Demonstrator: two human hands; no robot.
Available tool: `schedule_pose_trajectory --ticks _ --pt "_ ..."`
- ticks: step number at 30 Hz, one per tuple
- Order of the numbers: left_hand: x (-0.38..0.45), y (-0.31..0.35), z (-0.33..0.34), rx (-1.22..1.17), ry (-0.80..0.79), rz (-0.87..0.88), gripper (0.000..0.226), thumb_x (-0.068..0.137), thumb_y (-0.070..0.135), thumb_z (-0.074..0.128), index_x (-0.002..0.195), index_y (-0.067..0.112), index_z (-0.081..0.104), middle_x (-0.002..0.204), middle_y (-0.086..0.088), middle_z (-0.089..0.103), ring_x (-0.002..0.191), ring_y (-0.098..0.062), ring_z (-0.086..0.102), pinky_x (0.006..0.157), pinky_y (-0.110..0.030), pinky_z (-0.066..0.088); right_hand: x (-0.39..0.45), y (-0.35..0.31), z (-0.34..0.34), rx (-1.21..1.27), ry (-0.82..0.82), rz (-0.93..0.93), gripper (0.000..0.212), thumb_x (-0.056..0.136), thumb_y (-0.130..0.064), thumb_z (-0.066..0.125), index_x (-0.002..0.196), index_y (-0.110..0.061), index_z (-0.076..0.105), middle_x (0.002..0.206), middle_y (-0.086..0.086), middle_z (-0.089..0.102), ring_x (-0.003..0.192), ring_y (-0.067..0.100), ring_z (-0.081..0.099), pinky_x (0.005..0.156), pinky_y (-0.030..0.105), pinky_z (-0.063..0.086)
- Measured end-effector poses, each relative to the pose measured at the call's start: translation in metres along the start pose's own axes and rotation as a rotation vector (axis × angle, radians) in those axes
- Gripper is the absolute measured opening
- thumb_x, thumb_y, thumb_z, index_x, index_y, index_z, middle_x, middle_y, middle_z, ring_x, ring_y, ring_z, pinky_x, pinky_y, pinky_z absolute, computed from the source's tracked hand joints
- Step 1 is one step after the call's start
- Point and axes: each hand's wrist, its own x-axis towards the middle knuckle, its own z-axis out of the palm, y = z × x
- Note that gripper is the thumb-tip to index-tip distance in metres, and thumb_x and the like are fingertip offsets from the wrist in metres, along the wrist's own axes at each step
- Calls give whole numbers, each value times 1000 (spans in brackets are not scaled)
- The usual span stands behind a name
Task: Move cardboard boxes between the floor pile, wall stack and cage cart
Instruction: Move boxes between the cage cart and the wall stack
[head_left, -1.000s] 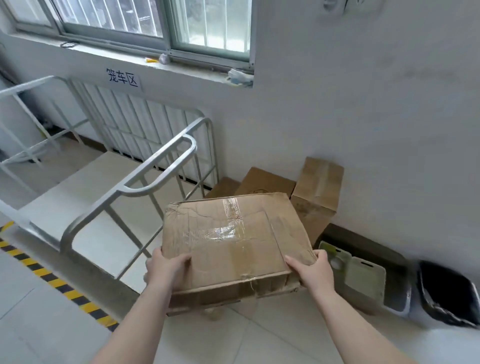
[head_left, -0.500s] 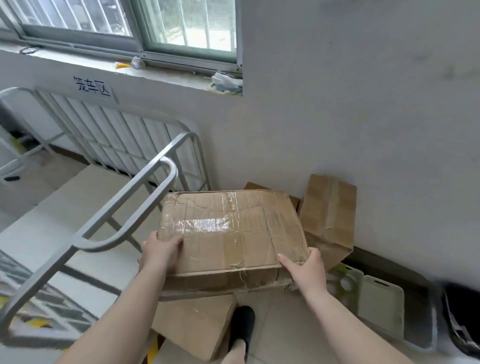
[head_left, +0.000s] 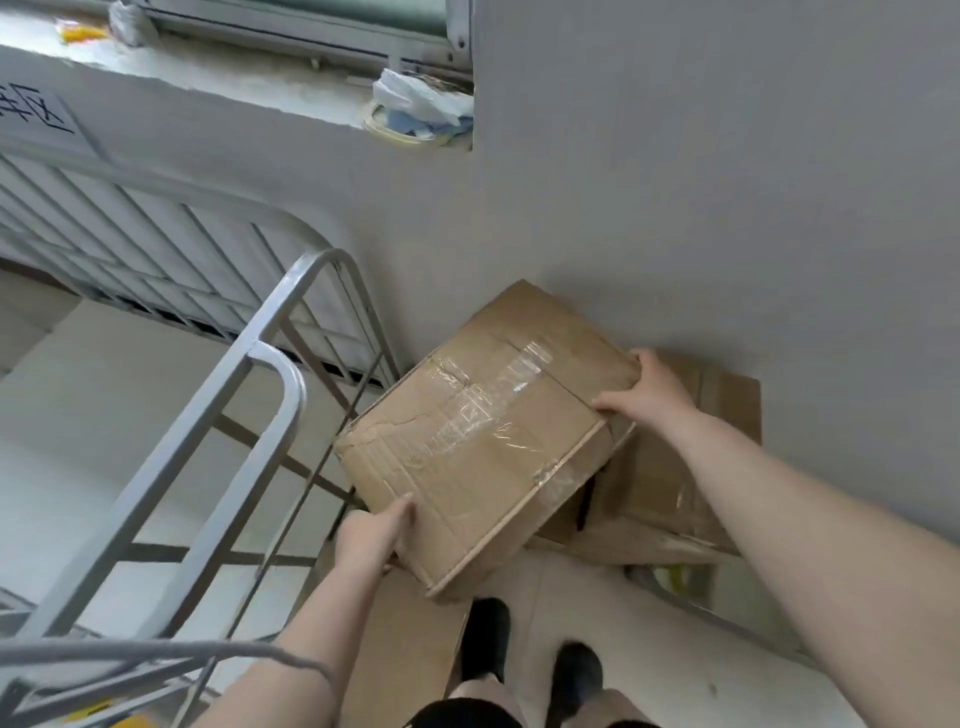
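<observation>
box: taped cardboard box (head_left: 483, 441) carried tilted above wall stack (head_left: 675, 467), beside cage cart (head_left: 270, 395)
long axis: near-left to far-right
left hand (head_left: 376, 532): grips near corner
right hand (head_left: 647, 389): grips far corner, nearer wall

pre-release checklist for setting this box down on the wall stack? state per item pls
1. Left hand grips the near corner of the taped box: ok.
2. Right hand grips the far corner: ok.
3. Box level: not ok, it is tilted.
4. Box resting on the boxes by the wall: cannot tell, the contact is hidden under it.
5. Clear of the cage cart rail: ok, a gap shows.
6. Shoes clear of the drop spot: not ok, one sits just below the near corner, by a flat cardboard piece.
</observation>
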Motion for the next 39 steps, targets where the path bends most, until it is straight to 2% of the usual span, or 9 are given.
schedule_pose_trajectory --ticks 3,5,8,17,22,25,30,33,39 --pt "7 -7 27 -24 -109 -63 32 86 31 64 94 2 55 84 -10 61 85 -28 63 82 -39 52 31 -3 9 -153 -45 -59 92 69 -19 80 147 -12 30 151 14 28 138 27 31 108 29 29" --pt "7 -8 51 -88 -254 -159 38 91 28 59 115 -1 55 105 -11 61 99 -26 60 87 -38 45 37 0 34 -291 -207 -81 96 75 -23 77 152 -18 19 159 13 8 146 27 12 116 30 17" --pt "11 -10 87 -170 -396 -221 49 94 28 55 138 9 43 139 -7 48 129 -24 45 98 -39 36 27 14 87 -412 -528 -47 92 82 -38 70 152 -24 13 160 8 -3 147 29 2 118 36 12" --pt "63 -11 102 154 -234 42 79 84 19 67 150 16 22 150 -7 35 136 -27 37 111 -40 34 13 71 154 -460 -775 -9 90 86 -43 64 153 -26 6 160 -5 -11 145 29 -16 118 53 9" --pt "75 -22 124 423 -148 56 89 77 25 70 150 23 20 157 -9 14 142 -31 21 114 -47 28 19 83 135 -333 -588 -91 74 92 -38 56 152 -27 15 160 -7 2 148 19 3 119 37 17" --pt "66 -14 132 465 -127 35 83 80 28 66 150 25 20 159 -8 7 144 -33 16 115 -48 25 19 88 113 -396 -646 -157 70 93 -37 54 152 -24 18 160 -4 8 148 19 5 120 37 14" --pt "27 9 135 495 -87 177 74 83 27 62 148 22 27 153 -4 31 137 -24 35 111 -45 33 8 77 87 -362 -628 -202 62 95 -33 52 150 -18 26 157 1 23 144 19 23 116 35 24" --pt "-10 14 127 466 -48 233 69 87 26 59 148 21 27 152 -3 33 132 -20 43 103 -30 40 -3 68 75 -405 -641 -277 62 95 -34 52 149 -19 26 155 1 27 141 20 29 113 37 30" --pt "-107 -48 84 321 75 115 57 91 27 56 143 19 36 145 -5 43 120 -16 50 89 -23 41 -55 47 70 -476 -672 -470 66 93 -37 55 149 -26 23 153 -4 33 138 19 36 106 36 40"
